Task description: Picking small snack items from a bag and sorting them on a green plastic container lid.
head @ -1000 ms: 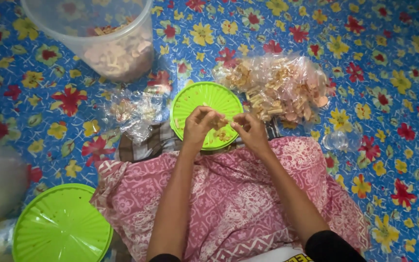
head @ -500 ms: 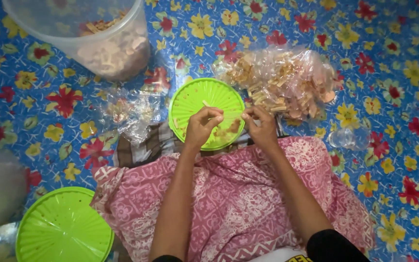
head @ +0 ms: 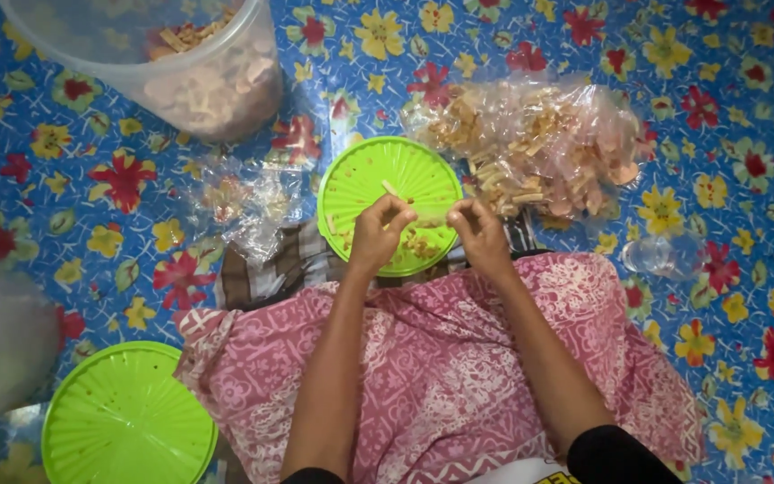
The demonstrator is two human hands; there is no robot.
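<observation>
our left hand (head: 380, 235) and right hand (head: 477, 229) have drawn apart over the green lid (head: 360, 184), each now pinching a snack stick (head: 430, 221) between them, the filling going on.

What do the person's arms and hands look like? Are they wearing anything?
Both arms are bare from the elbows down. The left hand and right hand wear no gloves; I see no rings or bracelets. A black sleeve shows on the right upper arm.
</observation>
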